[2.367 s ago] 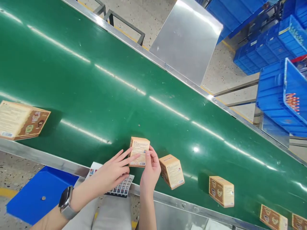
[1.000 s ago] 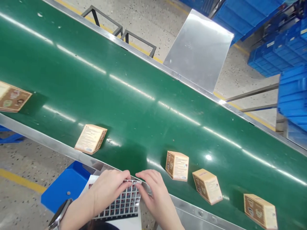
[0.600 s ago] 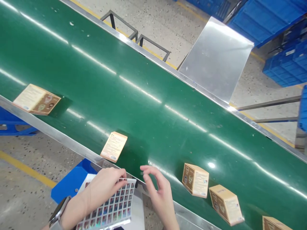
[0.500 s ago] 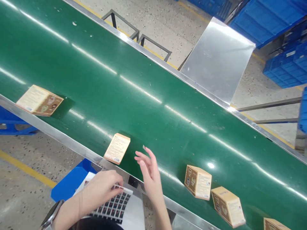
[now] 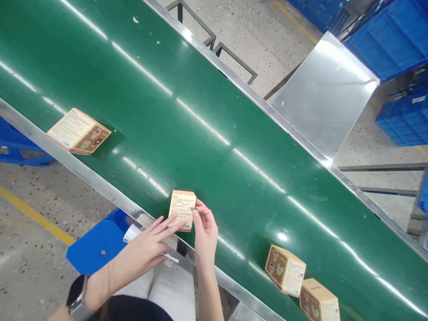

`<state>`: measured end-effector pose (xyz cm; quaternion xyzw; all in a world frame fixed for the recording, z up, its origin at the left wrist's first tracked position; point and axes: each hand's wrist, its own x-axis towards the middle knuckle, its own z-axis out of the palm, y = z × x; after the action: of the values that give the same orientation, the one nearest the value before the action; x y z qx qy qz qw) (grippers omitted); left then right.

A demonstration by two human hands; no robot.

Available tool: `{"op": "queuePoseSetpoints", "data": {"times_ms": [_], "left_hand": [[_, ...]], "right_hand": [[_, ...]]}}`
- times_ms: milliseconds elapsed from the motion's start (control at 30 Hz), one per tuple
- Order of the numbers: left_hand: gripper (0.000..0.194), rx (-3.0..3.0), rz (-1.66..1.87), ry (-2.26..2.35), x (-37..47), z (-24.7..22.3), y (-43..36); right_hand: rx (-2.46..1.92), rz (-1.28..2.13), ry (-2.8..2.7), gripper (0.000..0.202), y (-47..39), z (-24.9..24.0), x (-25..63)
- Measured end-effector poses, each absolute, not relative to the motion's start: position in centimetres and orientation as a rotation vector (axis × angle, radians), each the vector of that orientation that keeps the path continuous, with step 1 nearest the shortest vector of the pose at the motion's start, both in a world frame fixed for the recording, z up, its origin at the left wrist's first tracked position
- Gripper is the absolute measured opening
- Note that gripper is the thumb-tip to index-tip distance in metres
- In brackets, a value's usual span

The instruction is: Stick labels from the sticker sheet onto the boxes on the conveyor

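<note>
A small cream carton (image 5: pixel 182 203) with printed text lies on the green conveyor belt by its near edge. My right hand (image 5: pixel 205 229) pinches the carton's right edge between thumb and fingers. At the thumb tip a tiny dark coloured patch, like a sticker, shows on the carton. My left hand (image 5: pixel 150 243) has its fingers spread, their tips resting on the carton's lower left face. Below that hand is a white sticker sheet (image 5: pixel 132 232), curled and mostly hidden; whether the thumb touches it I cannot tell.
Another carton (image 5: pixel 78 131) lies farther left against the metal rail (image 5: pixel 100 187). Two brown-and-cream cartons (image 5: pixel 286 269) stand to the right on the belt (image 5: pixel 214 174). A blue bin (image 5: pixel 96 243) sits below the rail; a metal plate (image 5: pixel 324 93) juts from the far side.
My right hand has moved down-left onto the carton, which is turned more upright in view. My left hand has gone from the sticker sheet to the carton, fingers now spread. The view has shifted.
</note>
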<state>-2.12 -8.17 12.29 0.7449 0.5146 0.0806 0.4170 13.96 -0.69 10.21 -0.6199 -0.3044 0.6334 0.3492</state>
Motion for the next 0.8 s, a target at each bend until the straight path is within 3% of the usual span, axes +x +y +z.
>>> {"op": "queuePoseSetpoints", "data": {"times_ms": [667,800], "left_hand": [[0.02,1.785,0.211,1.193,1.7,11.7,-7.9],[0.022,1.762,0.219,1.182,2.6,10.9,-8.1]], "right_hand": [[-1.902,1.121,-0.928,0.026,-3.9,9.2,14.2],[-1.957,1.051,-0.872,0.045,-3.8,8.2,14.4]]}}
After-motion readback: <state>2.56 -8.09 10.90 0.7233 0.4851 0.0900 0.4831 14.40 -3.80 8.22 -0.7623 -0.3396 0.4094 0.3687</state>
